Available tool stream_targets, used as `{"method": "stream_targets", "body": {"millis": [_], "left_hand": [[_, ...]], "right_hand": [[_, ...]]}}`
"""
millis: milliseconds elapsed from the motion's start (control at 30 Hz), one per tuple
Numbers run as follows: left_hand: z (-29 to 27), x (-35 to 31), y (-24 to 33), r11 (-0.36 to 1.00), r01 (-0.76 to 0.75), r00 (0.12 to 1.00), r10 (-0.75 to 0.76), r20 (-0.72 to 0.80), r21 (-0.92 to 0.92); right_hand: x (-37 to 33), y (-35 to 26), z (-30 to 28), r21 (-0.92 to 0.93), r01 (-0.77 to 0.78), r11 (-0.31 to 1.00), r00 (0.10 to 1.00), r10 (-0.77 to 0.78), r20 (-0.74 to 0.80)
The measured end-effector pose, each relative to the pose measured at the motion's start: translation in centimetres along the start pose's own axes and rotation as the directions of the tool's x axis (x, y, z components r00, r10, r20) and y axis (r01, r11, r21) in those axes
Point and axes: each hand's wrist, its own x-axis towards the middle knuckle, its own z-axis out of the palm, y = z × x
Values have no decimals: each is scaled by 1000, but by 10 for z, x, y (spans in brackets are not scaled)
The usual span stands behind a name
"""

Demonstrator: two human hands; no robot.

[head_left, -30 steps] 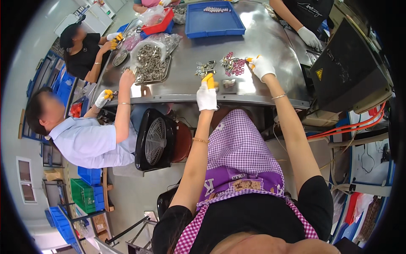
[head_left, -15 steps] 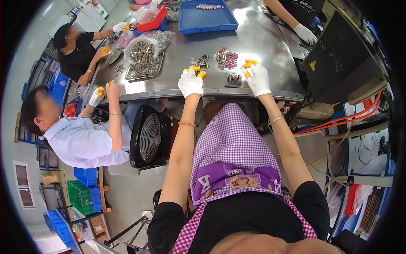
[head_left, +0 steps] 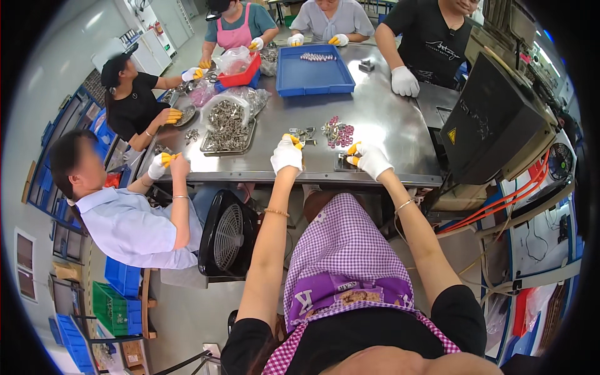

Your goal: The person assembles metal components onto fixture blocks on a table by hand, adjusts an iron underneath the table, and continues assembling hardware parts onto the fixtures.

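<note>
Metal parts (head_left: 302, 134): both hands moved fwd, left hand (head_left: 287, 154) beside.

a: where is the camera sitting?
b: it's riding on the person's head, looking steeply down over a checked apron (head_left: 350, 262) toward the steel table (head_left: 387, 119).
a: how near?
b: about arm's reach; the fisheye is bending edges at the rim. only 1 view is showing, so nothing is being shared.
</note>
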Motion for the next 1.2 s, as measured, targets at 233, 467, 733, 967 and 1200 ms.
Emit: {"method": "stream_targets", "body": {"millis": [233,467,733,967,1200], "left_hand": [[8,-32,23,929,-44,999,47,0,-368],[29,-51,54,912,-91,985,142,100,-400],[29,-54,68,960,-275,948,262,178,51],[50,-51,47,853,-410,902,431,8,322],[32,-27,-22,978,-133,979,155,-134,164]], "right_hand": [[0,-23,-15,29,-87,996,995,85,50],[6,1,10,176,-71,982,996,80,-46],[-4,-15,-7,110,-167,980,986,167,7],[-30,-24,0,-314,98,944,979,-149,-141],[-37,-20,-28,-433,-86,897,974,-15,-225]]}}
